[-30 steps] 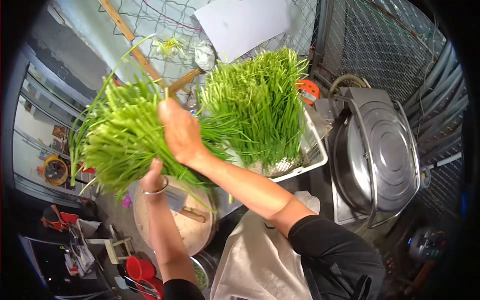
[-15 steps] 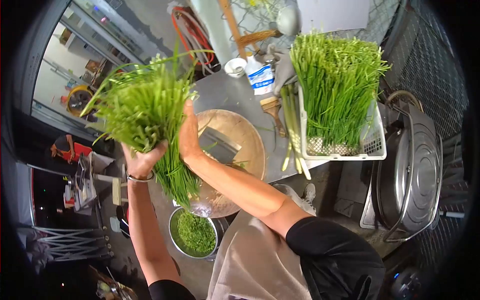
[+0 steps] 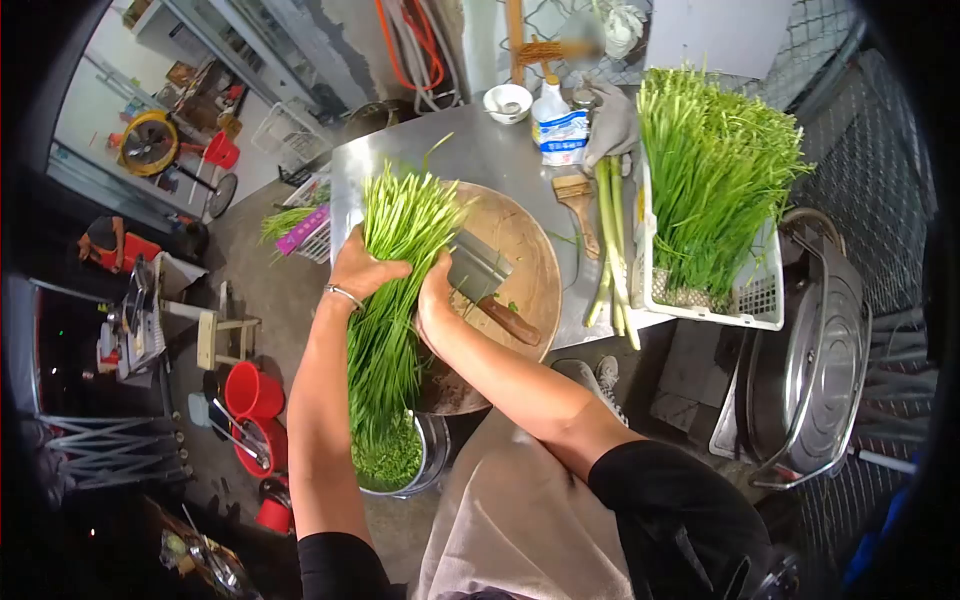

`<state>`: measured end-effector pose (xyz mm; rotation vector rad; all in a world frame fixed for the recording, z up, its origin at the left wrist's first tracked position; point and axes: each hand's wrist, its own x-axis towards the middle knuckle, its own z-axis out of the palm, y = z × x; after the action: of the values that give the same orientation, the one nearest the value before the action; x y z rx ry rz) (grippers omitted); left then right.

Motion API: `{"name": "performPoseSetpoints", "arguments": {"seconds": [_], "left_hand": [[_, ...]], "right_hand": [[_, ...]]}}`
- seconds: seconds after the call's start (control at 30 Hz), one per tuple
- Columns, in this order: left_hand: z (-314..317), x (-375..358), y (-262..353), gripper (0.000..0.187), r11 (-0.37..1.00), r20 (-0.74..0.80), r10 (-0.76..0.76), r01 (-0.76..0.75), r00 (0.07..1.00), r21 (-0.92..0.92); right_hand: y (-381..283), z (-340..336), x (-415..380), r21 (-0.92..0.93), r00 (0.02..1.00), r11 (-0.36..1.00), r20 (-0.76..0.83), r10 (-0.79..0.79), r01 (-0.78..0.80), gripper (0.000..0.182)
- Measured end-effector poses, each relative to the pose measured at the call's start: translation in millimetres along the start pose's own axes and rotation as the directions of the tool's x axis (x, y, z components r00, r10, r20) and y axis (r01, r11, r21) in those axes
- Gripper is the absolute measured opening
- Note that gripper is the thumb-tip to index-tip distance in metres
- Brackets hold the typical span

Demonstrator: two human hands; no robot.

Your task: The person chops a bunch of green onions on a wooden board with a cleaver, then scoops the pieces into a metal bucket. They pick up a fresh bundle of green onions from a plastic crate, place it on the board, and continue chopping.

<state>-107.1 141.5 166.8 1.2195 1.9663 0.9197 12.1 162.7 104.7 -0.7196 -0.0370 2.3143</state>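
Note:
A thick bundle of garlic chives [image 3: 405, 215] hangs between my two hands, pale cut ends up and green leaves down. My left hand [image 3: 365, 270], with a bracelet at its wrist, is wrapped round the bundle's left side. On its right side my right hand [image 3: 434, 298] presses in, fingers partly hidden by the stalks. Behind the bundle is a round wooden chopping board [image 3: 535, 260] with a cleaver [image 3: 482, 268] lying on it. Below the leaf tips stands a metal pot [image 3: 436, 455] of chopped green chives [image 3: 392, 462].
At right, a white plastic basket [image 3: 765, 300] holds more chives. Scallions [image 3: 612, 255], a brush [image 3: 575, 205], a white bowl [image 3: 507, 103] and a blue-white bag [image 3: 562, 138] lie on the metal table [image 3: 455, 130]. Red buckets [image 3: 255, 390] stand left; a large lidded pan [image 3: 815, 350] is far right.
My hands have brought the chives down and to the right, nearer the board. The bundle has gone from loosely spread to more upright and gathered. The view has shifted, showing more floor at left.

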Motion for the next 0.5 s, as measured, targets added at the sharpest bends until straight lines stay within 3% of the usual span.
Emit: {"name": "performPoseSetpoints", "arguments": {"seconds": [0.1,0.13,0.2,0.23,0.27,0.3,0.33,0.4,0.43,0.47,0.5], "left_hand": [[23,6,-31,0.086,0.979,-0.082,-0.097,0.110,0.992,0.173],[33,15,-59,0.092,0.969,-0.089,-0.147,0.161,0.985,0.187],[50,39,-115,0.106,0.937,-0.116,-0.250,0.270,0.961,0.219],[50,41,-103,0.109,0.935,-0.101,-0.261,0.277,0.960,0.221],[46,36,-93,0.113,0.929,-0.090,-0.283,0.296,0.955,0.220],[42,31,-87,0.116,0.921,-0.086,-0.309,0.320,0.947,0.220],[41,40,-118,0.130,0.945,-0.036,-0.286,0.288,0.958,0.158],[42,34,-105,0.136,0.934,-0.107,-0.254,0.273,0.961,0.230],[45,27,-95,0.139,0.925,-0.141,-0.246,0.276,0.959,0.261],[45,23,-81,0.143,0.898,-0.136,-0.327,0.353,0.935,0.264],[47,22,-88,0.143,0.921,-0.112,-0.289,0.308,0.951,0.238]], "right_hand": [[0,-52,25,-0.305,0.977,0.943,-0.200,0.072,-0.132,0.084],[-9,-59,22,-0.431,0.973,0.881,-0.202,0.114,-0.193,0.087],[-36,-70,7,-0.650,0.951,0.694,-0.228,0.211,-0.310,0.095],[-51,-75,-1,-0.738,0.932,0.570,-0.251,0.263,-0.360,0.099],[-71,-81,-10,-0.895,0.944,0.354,-0.176,0.278,-0.271,0.099],[-89,-85,-15,-0.922,0.957,0.336,-0.097,0.274,-0.190,0.093],[-111,-80,-24,-0.913,0.986,0.388,-0.075,0.147,-0.127,0.080],[-165,-104,-9,-0.974,0.999,0.221,0.050,0.002,0.048,0.050],[-189,-123,5,-0.983,0.984,0.156,0.073,-0.162,0.099,0.031],[-217,-129,12,-0.897,0.910,-0.415,0.293,-0.295,0.154,0.032],[-240,-138,26,-0.820,0.914,-0.571,0.250,-0.320,0.025,0.031]]}}
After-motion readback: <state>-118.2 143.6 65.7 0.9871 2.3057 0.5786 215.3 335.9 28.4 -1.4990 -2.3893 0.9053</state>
